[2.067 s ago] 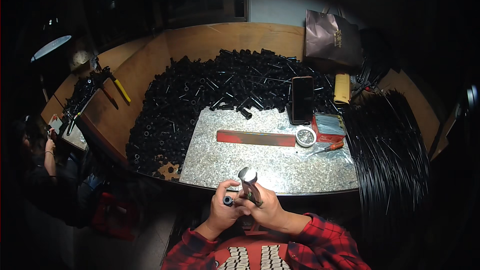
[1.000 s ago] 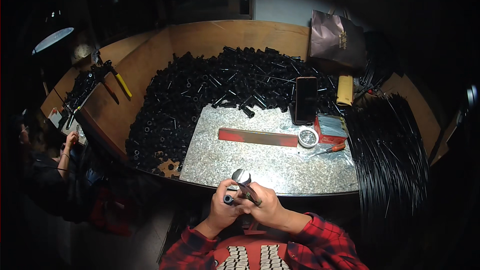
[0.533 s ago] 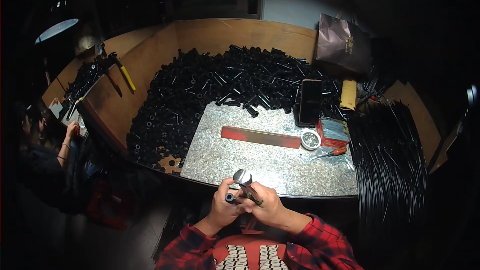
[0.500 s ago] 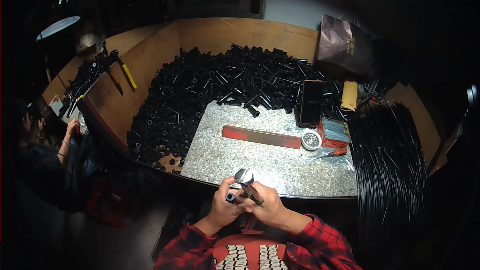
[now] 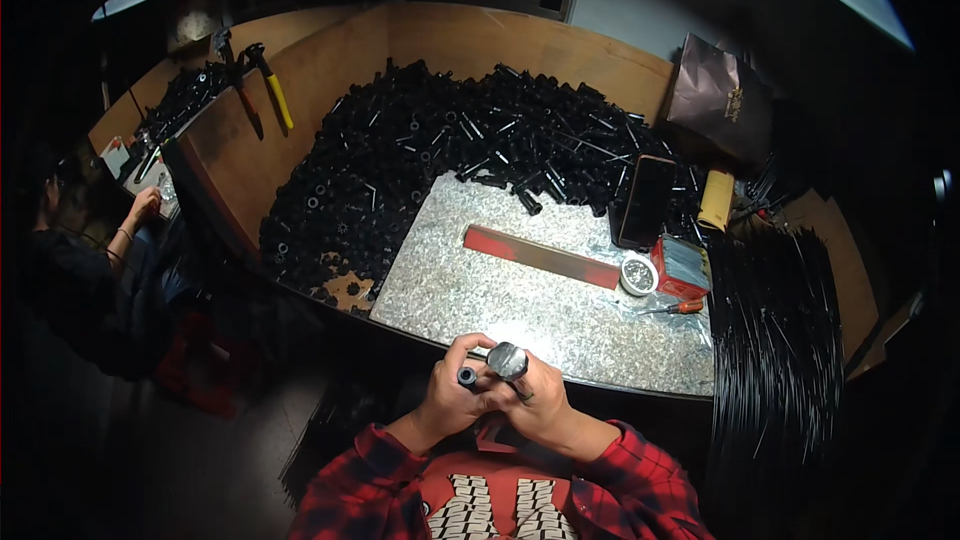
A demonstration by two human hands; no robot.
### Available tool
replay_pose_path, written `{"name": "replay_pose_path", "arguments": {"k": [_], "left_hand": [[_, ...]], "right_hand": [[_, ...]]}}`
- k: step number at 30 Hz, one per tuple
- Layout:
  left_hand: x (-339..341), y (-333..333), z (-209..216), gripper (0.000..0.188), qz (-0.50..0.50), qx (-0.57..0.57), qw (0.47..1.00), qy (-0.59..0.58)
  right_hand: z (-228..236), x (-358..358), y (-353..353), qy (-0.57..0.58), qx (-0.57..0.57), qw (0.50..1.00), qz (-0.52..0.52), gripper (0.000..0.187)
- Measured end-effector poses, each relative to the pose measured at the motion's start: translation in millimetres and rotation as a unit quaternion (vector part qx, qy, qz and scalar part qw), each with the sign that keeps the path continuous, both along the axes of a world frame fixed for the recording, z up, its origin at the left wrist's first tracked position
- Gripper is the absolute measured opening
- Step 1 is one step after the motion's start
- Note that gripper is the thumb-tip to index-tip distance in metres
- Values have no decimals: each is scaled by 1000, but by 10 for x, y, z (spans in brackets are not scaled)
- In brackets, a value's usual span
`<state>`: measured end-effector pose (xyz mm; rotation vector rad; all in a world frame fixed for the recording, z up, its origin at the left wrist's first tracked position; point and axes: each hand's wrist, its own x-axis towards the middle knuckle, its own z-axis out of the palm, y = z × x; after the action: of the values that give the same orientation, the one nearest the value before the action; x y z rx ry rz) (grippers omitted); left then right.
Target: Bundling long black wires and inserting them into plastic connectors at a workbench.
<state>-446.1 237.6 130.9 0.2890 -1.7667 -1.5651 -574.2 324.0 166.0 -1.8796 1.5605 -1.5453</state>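
Note:
My hands are together in front of my chest, just off the near edge of the speckled stone slab (image 5: 430, 280). My left hand (image 5: 450, 400) is closed round a small black tube (image 5: 467, 377), whose open round end points up. My right hand (image 5: 541, 400) grips what looks like a hammer (image 5: 508, 361); its round, shiny metal face is turned upward beside the tube. The fingers hide most of the hammer's handle and the tube's lower end. The hands touch each other.
A heap of black tubular parts (image 5: 400, 150) fills the wooden-walled bench (image 5: 520, 35). On the slab lie a red-edged bar (image 5: 540, 260), a white cup (image 5: 639, 275) and an orange-handled screwdriver (image 5: 685, 308). Black rods (image 5: 775, 340) hang at right. A co-worker (image 5: 90, 260) sits left.
The hammer has tipped, so its round face shows more fully, and it has shifted slightly right. Both hands keep their holds. The view has also shifted a little.

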Motion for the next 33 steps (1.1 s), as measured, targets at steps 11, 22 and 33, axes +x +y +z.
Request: {"name": "replay_pose_path", "arguments": {"k": [11, 22, 33], "left_hand": [[146, -229, -23, 94, 11, 26, 999, -19], [325, -338, -85, 92, 39, 136, 990, 29], [159, -191, 4, 80, 39, 83, 995, -39]], "right_hand": [[177, -69, -210, -182, 282, 940, 51, 37], [410, -338, 430, 360, 246, 900, -11, 69], [161, -340, 444, 435, 116, 889, -86, 64]]}}
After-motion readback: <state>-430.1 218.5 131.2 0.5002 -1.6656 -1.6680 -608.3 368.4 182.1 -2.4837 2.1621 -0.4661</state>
